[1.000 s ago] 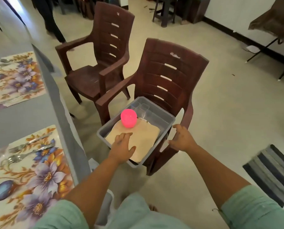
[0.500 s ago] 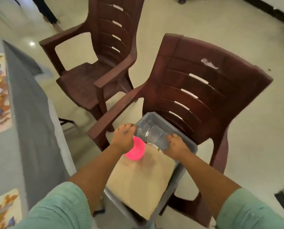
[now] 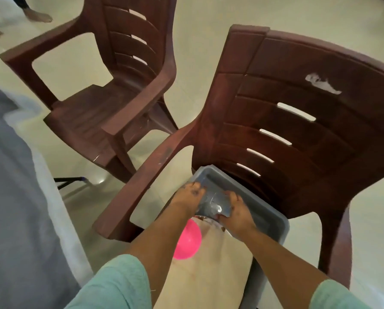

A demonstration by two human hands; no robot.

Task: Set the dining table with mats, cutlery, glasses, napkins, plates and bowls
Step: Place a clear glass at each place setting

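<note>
Head view. A grey plastic tub (image 3: 268, 205) rests on the seat of the nearer brown plastic armchair (image 3: 298, 134); a second armchair (image 3: 124, 90) stands beyond it to the left. Both hands reach into the far end of the tub. The left hand (image 3: 190, 196) has its fingers curled over what appears to be a clear drinking glass (image 3: 205, 198); the right hand (image 3: 236, 211) grips a second clear glass (image 3: 219, 205) that lies just beside the first. The glasses are transparent and blurred, so their outlines and exact number cannot be fixed. Nearer the viewer in the tub, a pink bowl (image 3: 187, 240) sits on a beige folded cloth or mat (image 3: 209, 277), partly covered by the left forearm.

Progress, as judged: the glasses, the bowl and the beige item are not yet on the table, so the glass step is only at pick-up. Of the table, only a grey-covered edge (image 3: 12, 197) shows at the left, cut off by the frame; no mats, cutlery or plates are visible, so what is already laid cannot be told. The tub's near end is cut off below, and anything under the beige item is hidden. Bare feet (image 3: 37, 15) of another person appear at top left.
</note>
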